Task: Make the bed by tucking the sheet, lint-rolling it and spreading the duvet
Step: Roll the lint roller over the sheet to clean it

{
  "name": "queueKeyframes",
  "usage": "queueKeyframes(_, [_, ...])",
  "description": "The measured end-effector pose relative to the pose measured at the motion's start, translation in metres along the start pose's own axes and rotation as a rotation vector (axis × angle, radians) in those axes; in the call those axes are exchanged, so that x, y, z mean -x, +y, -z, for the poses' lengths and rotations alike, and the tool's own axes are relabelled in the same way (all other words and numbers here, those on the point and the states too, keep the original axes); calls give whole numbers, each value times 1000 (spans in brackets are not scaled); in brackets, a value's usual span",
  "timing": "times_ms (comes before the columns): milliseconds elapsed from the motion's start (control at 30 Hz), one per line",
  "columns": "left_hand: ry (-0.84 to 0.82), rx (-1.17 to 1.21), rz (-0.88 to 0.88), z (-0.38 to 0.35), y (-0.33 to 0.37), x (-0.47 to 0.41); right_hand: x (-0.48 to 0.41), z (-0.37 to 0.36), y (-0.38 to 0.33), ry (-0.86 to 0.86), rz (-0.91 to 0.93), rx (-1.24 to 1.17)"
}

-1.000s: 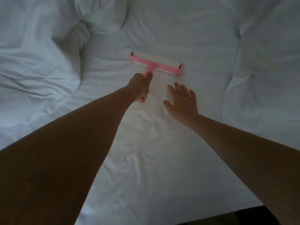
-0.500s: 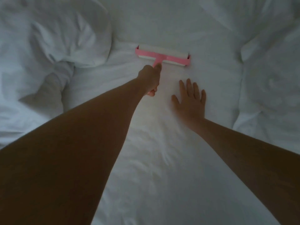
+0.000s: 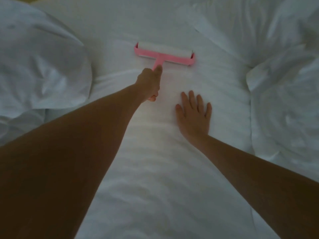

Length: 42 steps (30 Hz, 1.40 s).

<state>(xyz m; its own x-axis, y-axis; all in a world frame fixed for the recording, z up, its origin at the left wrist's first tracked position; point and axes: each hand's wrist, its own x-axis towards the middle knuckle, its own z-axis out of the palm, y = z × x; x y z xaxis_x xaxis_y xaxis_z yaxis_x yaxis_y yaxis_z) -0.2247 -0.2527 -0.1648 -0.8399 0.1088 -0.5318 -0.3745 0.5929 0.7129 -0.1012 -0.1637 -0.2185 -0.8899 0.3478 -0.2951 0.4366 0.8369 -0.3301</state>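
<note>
L hand (image 3: 149,83) is gripping the pink handle of the lint roller (image 3: 164,55), fingers curled tight round it; roller head is lying on the sheet (image 3: 172,169) at upper centre of frame. R hand (image 3: 194,118) is pressing flat on sheet just right of centre, fingers straight & slightly apart; duvet (image 3: 284,100) is lying bunched at right edge

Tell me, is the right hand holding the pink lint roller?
No, the left hand grips the lint roller by its handle, while the right hand rests flat on the sheet.
</note>
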Motion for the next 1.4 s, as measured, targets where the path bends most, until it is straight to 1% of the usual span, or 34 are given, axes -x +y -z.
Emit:
queueKeyframes(133, [9,8,-7,-2,-18,18,2,6,-2,79,-74,-163])
queueKeyframes(233, [3,-3,9,2,-33,47,15,10,-6,127,-92,-213])
queueKeyframes(333, [-7,-26,28,9,-55,82,37,14,-13,136,-101,-242])
queueKeyframes(500, [-6,-2,62,16,-100,146,85,16,-31,182,14,-241])
queueKeyframes(633, [-30,-17,115,23,-128,193,126,14,-47,138,225,-220])
queueKeyframes(700, [-49,-41,132,31,-140,216,147,11,-53,110,302,-230])
queueKeyframes(767, [-80,-73,149,43,-153,241,168,8,-55,109,316,-263])
queueKeyframes(833, [-142,-100,186,60,-165,267,184,8,-52,138,288,-283])
queueKeyframes(967, [-257,-266,331,102,-173,311,201,16,-36,160,211,-216])
queueKeyframes(1033, [-246,-354,299,116,-167,317,206,21,-29,182,165,-220])
queueKeyframes(1100, [-189,-369,200,115,-161,312,209,24,-24,218,131,-252])
queueKeyframes(1200, [-139,-211,56,84,-153,293,212,27,-15,280,71,-303])
queueKeyframes(1267, [-170,-137,-14,51,-144,278,217,29,-8,323,36,-331])
queueKeyframes(1333, [-230,-151,-51,21,-135,267,221,32,-2,341,24,-357])
queueKeyframes(1400, [-282,-183,-55,3,-134,262,225,33,3,322,46,-350])
